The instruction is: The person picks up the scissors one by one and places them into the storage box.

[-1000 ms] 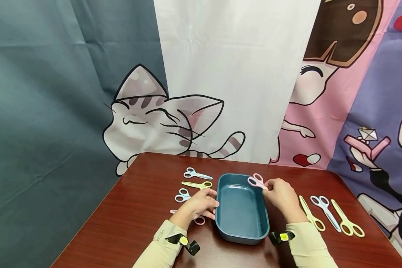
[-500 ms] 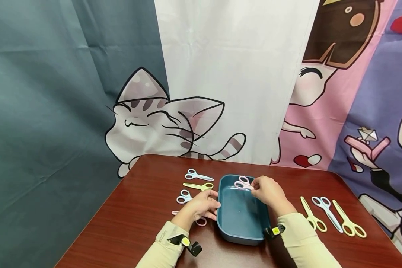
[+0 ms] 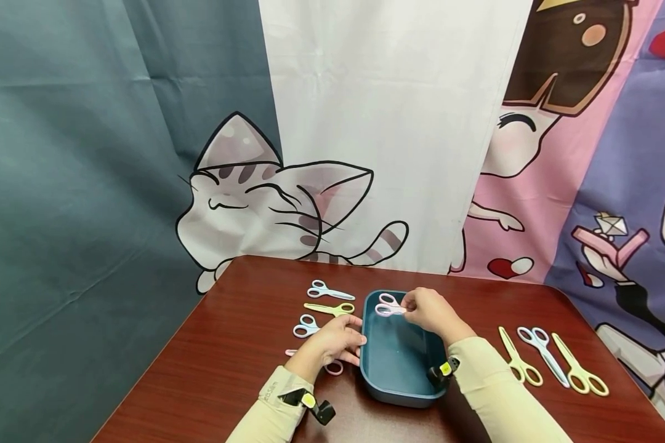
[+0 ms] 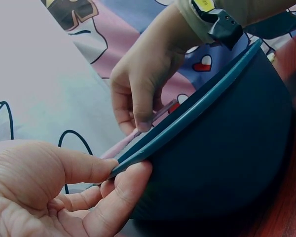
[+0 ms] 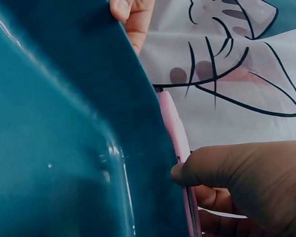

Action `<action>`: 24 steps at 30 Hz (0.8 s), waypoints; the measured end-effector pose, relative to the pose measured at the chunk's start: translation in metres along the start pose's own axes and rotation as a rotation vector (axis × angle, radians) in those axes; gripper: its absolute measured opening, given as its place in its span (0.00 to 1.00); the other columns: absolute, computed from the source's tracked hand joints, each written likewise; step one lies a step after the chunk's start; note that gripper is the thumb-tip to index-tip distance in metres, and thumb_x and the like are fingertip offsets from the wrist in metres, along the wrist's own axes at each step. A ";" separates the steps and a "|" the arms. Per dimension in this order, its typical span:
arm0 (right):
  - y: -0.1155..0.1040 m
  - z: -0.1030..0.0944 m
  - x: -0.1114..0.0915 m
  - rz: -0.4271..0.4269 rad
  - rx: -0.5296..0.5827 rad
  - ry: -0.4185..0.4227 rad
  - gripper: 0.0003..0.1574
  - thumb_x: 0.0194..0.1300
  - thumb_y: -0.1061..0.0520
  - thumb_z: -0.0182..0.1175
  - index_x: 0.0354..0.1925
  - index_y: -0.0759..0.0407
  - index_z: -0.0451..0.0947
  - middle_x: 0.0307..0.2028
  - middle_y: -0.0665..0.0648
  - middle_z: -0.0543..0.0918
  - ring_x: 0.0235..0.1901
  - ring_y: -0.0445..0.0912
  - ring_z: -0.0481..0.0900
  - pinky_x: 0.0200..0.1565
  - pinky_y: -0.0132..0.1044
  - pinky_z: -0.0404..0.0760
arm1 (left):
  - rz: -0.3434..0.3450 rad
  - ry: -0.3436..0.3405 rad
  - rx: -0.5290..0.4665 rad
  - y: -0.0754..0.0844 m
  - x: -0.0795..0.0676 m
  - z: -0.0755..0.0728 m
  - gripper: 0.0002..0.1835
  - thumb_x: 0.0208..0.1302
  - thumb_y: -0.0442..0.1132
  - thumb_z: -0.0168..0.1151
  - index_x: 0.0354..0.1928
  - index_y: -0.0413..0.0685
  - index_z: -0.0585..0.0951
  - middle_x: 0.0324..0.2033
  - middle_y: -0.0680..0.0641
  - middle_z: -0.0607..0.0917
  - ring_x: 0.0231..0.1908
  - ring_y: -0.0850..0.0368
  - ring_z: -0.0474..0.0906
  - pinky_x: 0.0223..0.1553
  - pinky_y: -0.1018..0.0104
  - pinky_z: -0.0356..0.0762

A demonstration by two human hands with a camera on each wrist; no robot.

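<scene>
Your right hand pinches the pink scissors, left hand grips the blue tray
You're at a glossy reddish-brown table, cartoon-print backdrop behind it, more pastel scissors lying on both sides of the tray; your right hand is over the tray's far end with the pink handles pointing left, and your left thumb is on top of the rim, fingers underneath outside

A teal rectangular plastic box sits on the brown wooden table, four pastel scissors left, three yellow or blue scissors right, pink ring-handled scissors over its far end, printed cloth behind.
</scene>
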State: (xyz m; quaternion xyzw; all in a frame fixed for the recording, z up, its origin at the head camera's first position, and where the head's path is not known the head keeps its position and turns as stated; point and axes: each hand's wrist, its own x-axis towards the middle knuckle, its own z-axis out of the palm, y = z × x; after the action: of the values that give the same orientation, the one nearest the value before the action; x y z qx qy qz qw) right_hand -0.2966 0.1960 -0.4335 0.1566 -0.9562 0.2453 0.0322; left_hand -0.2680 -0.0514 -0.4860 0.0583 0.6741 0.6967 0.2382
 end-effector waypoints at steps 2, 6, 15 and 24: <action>0.000 0.002 0.003 -0.005 0.000 -0.012 0.06 0.56 0.65 0.70 0.29 0.55 0.83 0.25 0.49 0.80 0.26 0.45 0.74 0.28 0.34 0.78 | 0.002 0.001 0.000 0.000 0.000 0.000 0.25 0.64 0.24 0.61 0.63 0.35 0.67 0.35 0.41 0.82 0.22 0.56 0.77 0.18 0.66 0.84; -0.001 0.006 0.006 0.000 -0.011 -0.034 0.06 0.56 0.65 0.70 0.31 0.56 0.83 0.26 0.50 0.81 0.27 0.45 0.74 0.29 0.35 0.79 | 0.003 0.000 -0.006 0.000 0.001 0.000 0.25 0.65 0.24 0.60 0.62 0.34 0.67 0.34 0.42 0.82 0.22 0.56 0.77 0.18 0.67 0.84; 0.002 0.017 0.010 0.014 -0.062 -0.055 0.06 0.55 0.65 0.70 0.32 0.57 0.84 0.27 0.51 0.82 0.27 0.45 0.74 0.32 0.39 0.81 | -0.001 -0.003 -0.013 -0.001 0.001 0.002 0.25 0.65 0.24 0.60 0.62 0.34 0.67 0.33 0.43 0.81 0.21 0.57 0.76 0.18 0.68 0.84; 0.010 0.034 0.014 0.024 -0.104 -0.062 0.05 0.55 0.65 0.69 0.32 0.58 0.85 0.28 0.51 0.81 0.27 0.46 0.74 0.32 0.40 0.82 | 0.005 -0.008 -0.012 -0.002 0.001 0.001 0.25 0.65 0.24 0.60 0.63 0.34 0.67 0.34 0.43 0.81 0.22 0.57 0.76 0.18 0.68 0.83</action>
State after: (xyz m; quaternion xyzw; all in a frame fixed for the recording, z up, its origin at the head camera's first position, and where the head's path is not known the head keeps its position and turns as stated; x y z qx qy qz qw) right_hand -0.3127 0.1841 -0.4662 0.1508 -0.9700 0.1906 0.0076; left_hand -0.2681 -0.0501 -0.4877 0.0612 0.6691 0.7009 0.2395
